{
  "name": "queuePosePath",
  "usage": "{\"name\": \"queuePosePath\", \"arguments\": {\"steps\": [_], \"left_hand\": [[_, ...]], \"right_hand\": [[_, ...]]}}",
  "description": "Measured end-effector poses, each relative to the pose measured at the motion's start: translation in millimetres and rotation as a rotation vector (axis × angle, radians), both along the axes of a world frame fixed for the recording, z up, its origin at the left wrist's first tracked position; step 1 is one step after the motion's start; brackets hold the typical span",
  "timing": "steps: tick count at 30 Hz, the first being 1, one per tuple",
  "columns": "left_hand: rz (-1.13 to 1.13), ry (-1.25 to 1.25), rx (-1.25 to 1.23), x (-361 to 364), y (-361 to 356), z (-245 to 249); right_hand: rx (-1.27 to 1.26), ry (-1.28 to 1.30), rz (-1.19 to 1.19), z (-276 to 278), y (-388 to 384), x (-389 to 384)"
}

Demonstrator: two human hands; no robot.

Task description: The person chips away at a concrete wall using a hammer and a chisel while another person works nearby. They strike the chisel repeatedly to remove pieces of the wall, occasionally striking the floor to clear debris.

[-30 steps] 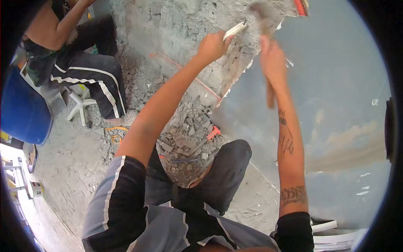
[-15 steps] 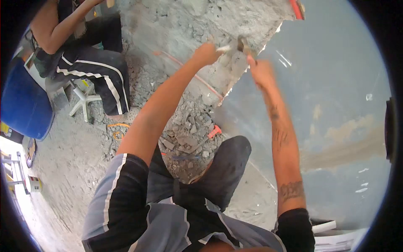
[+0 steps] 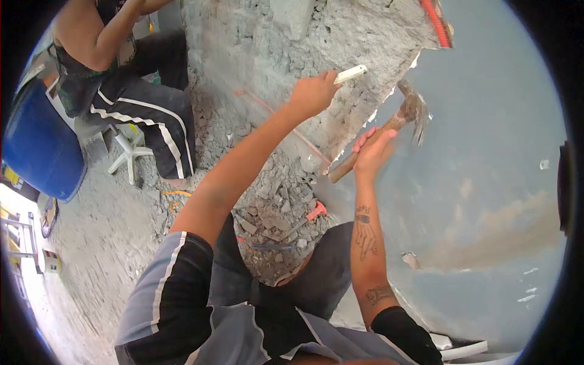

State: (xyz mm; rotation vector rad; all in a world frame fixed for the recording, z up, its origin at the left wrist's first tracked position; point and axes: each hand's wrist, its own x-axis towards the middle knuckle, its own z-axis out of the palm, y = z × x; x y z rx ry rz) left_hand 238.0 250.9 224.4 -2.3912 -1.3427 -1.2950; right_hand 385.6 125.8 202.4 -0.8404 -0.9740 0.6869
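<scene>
My left hand (image 3: 313, 95) is closed around a pale flat bar (image 3: 351, 74), one end sticking out past the thumb in front of the rough, chipped wall (image 3: 274, 55); its other end is hidden. In my right hand (image 3: 374, 155) is a claw hammer (image 3: 415, 111) with a worn wooden handle. The hammer's head is up and to the right, in front of the smooth grey painted wall (image 3: 486, 146), apart from the bar. Between the two wall areas runs a jagged edge of broken plaster.
Rubble (image 3: 267, 207) lies around my knees, with an orange plastic piece (image 3: 316, 211) on it. A red corrugated conduit (image 3: 435, 23) shows at the top. On the left, another person (image 3: 143, 103) sits beside a blue barrel (image 3: 44, 146).
The hammer has swung away from the bar's end, to the right and down, with my right arm drawn back. My left hand still grips the bar and appears slightly lower and further right.
</scene>
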Motion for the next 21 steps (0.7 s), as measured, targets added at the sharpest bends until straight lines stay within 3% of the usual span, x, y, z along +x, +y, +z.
{"name": "queuePosePath", "arguments": {"steps": [5, 7, 8, 10, 11, 12, 14, 15, 17, 19, 20, 21], "left_hand": [[0.009, 0.004, 0.036, 4.7, 16.5, -6.3], [0.029, -0.011, 0.045, 3.7, 21.0, -11.7], [0.036, -0.009, 0.043, 3.2, 24.2, -13.5], [0.043, -0.025, 0.109, 2.1, 30.4, -16.6], [0.048, -0.021, 0.109, 2.0, 32.0, -19.3], [0.042, -0.015, 0.116, 2.1, 30.7, -19.7], [0.039, -0.01, 0.117, 2.3, 32.3, -22.4], [0.035, -0.032, 0.138, 3.7, 32.5, -25.6], [0.034, -0.056, 0.15, 3.8, 30.0, -27.7], [0.061, -0.066, 0.119, 3.5, 30.6, -21.6], [0.059, -0.07, 0.128, 3.1, 29.9, -19.8], [0.044, -0.08, 0.148, 2.5, 29.8, -20.7]], "right_hand": [[0.183, 0.182, -0.032, -43.0, 72.0, -6.2], [-0.14, -0.371, -0.163, -40.0, 91.0, -7.1], [-0.142, -0.37, -0.156, -42.4, 91.6, -3.3], [-0.214, -0.067, -0.073, -7.8, 58.8, -12.2], [-0.214, -0.064, -0.068, -25.8, 67.6, -6.5], [0.031, 0.005, -0.014, -53.2, 83.6, 2.4], [0.268, 0.074, 0.042, -63.3, 97.8, 2.8], [0.118, -0.286, -0.257, -50.3, 100.0, -4.8], [-0.047, -0.653, -0.545, -22.2, 85.1, -9.8], [-0.319, -0.162, -0.095, 3.0, 61.9, -7.6], [-0.309, -0.165, -0.099, -3.8, 58.8, -8.5], [-0.073, -0.056, -0.08, -16.9, 58.3, -10.8]]}}
